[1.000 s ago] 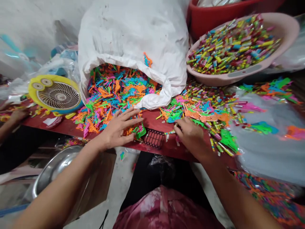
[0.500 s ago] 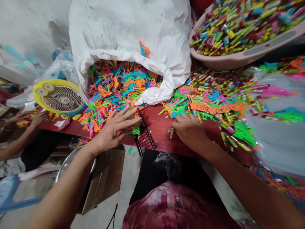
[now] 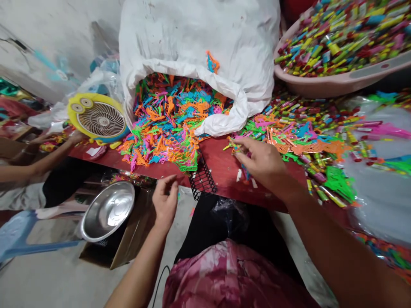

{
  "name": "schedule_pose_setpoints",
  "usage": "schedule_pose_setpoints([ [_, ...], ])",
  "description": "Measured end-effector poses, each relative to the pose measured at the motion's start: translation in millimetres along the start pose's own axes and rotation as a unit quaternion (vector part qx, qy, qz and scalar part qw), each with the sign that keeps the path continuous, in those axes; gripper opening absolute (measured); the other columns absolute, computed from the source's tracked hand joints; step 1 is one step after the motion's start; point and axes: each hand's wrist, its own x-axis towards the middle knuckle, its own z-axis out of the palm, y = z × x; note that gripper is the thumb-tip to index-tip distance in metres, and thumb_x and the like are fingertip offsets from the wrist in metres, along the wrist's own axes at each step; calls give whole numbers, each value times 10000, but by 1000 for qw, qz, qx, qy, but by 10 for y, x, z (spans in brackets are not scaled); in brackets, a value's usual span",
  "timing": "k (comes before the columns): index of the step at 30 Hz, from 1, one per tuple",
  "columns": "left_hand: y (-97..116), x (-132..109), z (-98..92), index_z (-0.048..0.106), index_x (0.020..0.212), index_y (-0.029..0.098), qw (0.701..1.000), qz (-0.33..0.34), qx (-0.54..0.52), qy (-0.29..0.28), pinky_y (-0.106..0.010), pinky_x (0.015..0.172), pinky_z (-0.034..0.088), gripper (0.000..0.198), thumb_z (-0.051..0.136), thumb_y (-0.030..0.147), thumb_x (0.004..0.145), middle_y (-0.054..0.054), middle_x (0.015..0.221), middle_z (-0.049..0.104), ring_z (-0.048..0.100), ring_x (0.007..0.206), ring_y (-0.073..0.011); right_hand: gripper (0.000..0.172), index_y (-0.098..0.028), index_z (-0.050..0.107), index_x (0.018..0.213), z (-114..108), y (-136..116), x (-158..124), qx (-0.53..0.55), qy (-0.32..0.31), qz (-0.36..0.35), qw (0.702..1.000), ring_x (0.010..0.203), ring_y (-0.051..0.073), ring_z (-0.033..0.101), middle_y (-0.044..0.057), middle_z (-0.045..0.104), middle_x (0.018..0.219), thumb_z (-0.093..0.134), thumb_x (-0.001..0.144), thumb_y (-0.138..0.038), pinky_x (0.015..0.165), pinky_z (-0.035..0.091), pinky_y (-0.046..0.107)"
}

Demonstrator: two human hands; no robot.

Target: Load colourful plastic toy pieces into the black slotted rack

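From the head camera, I see the right hand (image 3: 261, 158) pinched around a small coloured tube (image 3: 235, 145) above the red table (image 3: 218, 160). The left hand (image 3: 165, 201) hangs off the table's near edge, fingers half curled; I cannot tell whether it holds anything. Bright plastic shapes (image 3: 167, 124) spill from a white sack (image 3: 199, 38), just beyond a black mesh strip (image 3: 201, 179). Wrapped tubes fill a pink basin (image 3: 321, 87). A steel bowl (image 3: 107, 211) sits low on the left, and a co-worker's hand (image 3: 75, 137) reaches the table's far end.
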Motion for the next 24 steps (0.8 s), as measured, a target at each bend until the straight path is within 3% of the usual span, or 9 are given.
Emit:
schedule_pose_setpoints([
  [3,-88,-199,242,636,1050,167,994,-68,-85,6,-287,714,533,352,638,451,843,-41,869,666,639,771,-155,485,-175,553,1286,247,77,66,133,12,76,988,583,139,551,-27,643,698,598,803,-186,604,412,266],
  [5,-70,-268,359,604,1100,151,985,-114,-129,-7,-234,575,487,438,689,457,798,24,692,588,580,599,-116,537,-181,528,1324,433,134,58,154,19,97,983,544,120,519,-43,627,691,579,790,-163,594,423,256],
  [8,-22,-309,472,510,1248,141,971,-149,-184,-28,-207,468,437,571,673,458,803,87,582,491,509,468,-95,413,-204,637,1229,588,162,-2,73,16,46,996,724,157,604,25,692,877,522,835,-160,716,469,291],
  [11,-17,-298,528,492,1316,133,966,-144,-210,-43,-204,442,437,577,616,432,837,87,589,476,482,442,-84,314,-197,720,1096,518,121,-51,-65,-28,-3,998,965,219,629,89,702,1066,463,915,-203,843,456,318],
  [14,-64,-237,517,536,1339,127,977,-121,-164,-66,-236,561,526,527,571,348,862,23,683,608,578,547,-106,364,-186,682,1181,319,82,-56,-167,-115,-31,979,1006,222,627,99,698,1090,416,934,-158,843,433,297],
  [16,-112,-168,464,571,1333,132,985,-90,-121,-80,-303,811,574,488,538,276,867,-58,925,728,691,822,-165,382,-185,658,1202,197,72,-49,-215,-174,-56,959,992,216,628,99,692,1088,416,916,-114,807,419,282],
  [19,-189,-31,327,602,1324,149,987,-50,-77,-129,-365,1098,441,476,491,205,865,-80,1304,660,611,1211,-208,350,-194,638,1195,103,55,-54,-281,-221,-103,928,972,217,626,102,676,1093,428,924,-125,751,393,276],
  [24,-249,189,90,579,1357,176,971,-19,0,-240,-373,1139,397,498,452,157,877,-42,1383,593,566,1280,-201,303,-194,604,1159,103,-23,-83,-372,-234,-150,886,866,209,634,92,670,1019,395,950,-127,674,343,285],
])
